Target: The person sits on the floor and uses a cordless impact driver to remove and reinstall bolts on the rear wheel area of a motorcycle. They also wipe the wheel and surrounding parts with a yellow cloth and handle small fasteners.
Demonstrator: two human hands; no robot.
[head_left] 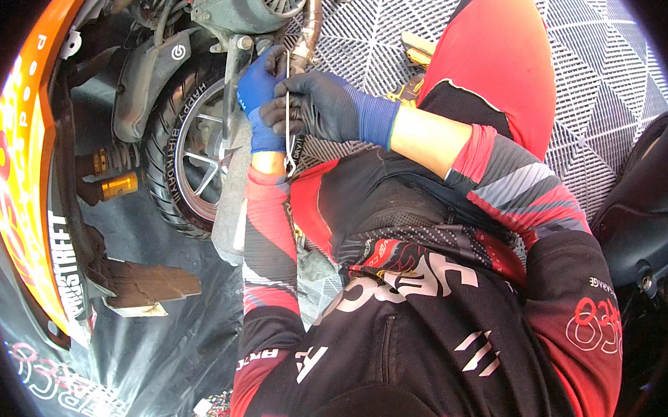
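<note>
A long, thin silver wrench (286,134) runs upright in the picture, its forked end near my left wrist. My right hand (320,106), in a dark glove with a blue cuff, is closed round its shaft. Just left of it, my left hand (260,91), in a blue glove, reaches in beside the scooter's engine (235,7) and the brownish exhaust pipe (310,30). The left fingers are curled near the wrench's upper end. What they pinch, and the part the wrench meets, is hidden behind the gloves.
The rear wheel (174,155) stands left of my hands, with a gold-ended shock absorber (120,186) beside it. An orange body panel (30,162) curves along the far left. Yellow-and-black tools (410,88) lie on the grey grid floor (598,71). A black seat-like part (641,194) is at right.
</note>
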